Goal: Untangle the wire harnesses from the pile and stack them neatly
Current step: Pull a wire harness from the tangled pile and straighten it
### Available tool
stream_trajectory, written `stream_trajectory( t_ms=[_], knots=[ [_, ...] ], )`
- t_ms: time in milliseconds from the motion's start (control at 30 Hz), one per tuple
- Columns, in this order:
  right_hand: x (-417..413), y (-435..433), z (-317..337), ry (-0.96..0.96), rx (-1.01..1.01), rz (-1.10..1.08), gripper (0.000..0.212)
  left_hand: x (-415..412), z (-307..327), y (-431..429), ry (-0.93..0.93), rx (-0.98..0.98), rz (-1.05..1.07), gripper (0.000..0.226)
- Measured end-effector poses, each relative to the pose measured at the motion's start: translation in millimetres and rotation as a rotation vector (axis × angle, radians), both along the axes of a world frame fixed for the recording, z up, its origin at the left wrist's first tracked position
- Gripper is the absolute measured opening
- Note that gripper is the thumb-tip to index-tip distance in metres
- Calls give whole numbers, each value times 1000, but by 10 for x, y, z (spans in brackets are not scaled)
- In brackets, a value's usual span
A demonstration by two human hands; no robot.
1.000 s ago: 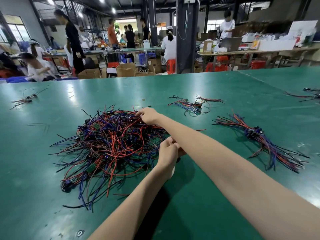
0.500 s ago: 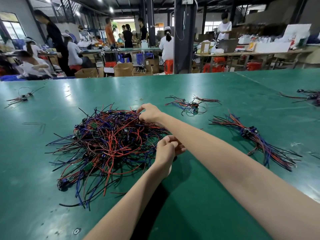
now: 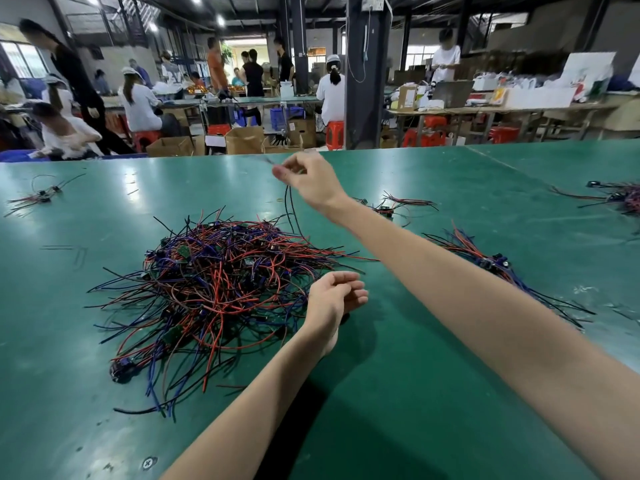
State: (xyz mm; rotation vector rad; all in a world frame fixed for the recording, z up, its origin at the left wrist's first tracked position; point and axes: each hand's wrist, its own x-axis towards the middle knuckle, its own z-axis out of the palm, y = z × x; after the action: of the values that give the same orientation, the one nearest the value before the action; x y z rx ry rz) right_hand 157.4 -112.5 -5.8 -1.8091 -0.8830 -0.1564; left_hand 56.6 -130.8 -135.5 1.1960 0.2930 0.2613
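A tangled pile of wire harnesses (image 3: pixel 221 289), red, blue and black with small green boards, lies on the green table (image 3: pixel 398 393) left of centre. My right hand (image 3: pixel 308 180) is raised above the pile's far edge and pinches thin black wires (image 3: pixel 291 213) that hang down into the pile. My left hand (image 3: pixel 334 299) hovers at the pile's right edge, fingers loosely curled, holding nothing. A laid-out stack of harnesses (image 3: pixel 491 261) rests to the right, partly hidden by my right forearm.
A small harness (image 3: pixel 394 204) lies beyond my right arm. Others lie at the far left (image 3: pixel 41 195) and the far right edge (image 3: pixel 620 195). Behind the table, people work at benches among boxes and red stools.
My right hand has lifted from the top of the pile, pulling black wires up with it. My left hand has opened from a closed fist near the pile's right edge.
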Motion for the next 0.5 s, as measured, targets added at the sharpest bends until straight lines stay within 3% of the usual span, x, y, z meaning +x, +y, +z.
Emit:
stream_trajectory(
  t_ms=[167, 500],
  knots=[
    [-48, -348, 191, 433, 169, 235, 18, -10, -27, 4, 0, -10, 16, 24],
    [-153, -1138, -356, 801, 154, 341, 4, -43, 78, -32, -74, -103, 23, 24]
  ],
)
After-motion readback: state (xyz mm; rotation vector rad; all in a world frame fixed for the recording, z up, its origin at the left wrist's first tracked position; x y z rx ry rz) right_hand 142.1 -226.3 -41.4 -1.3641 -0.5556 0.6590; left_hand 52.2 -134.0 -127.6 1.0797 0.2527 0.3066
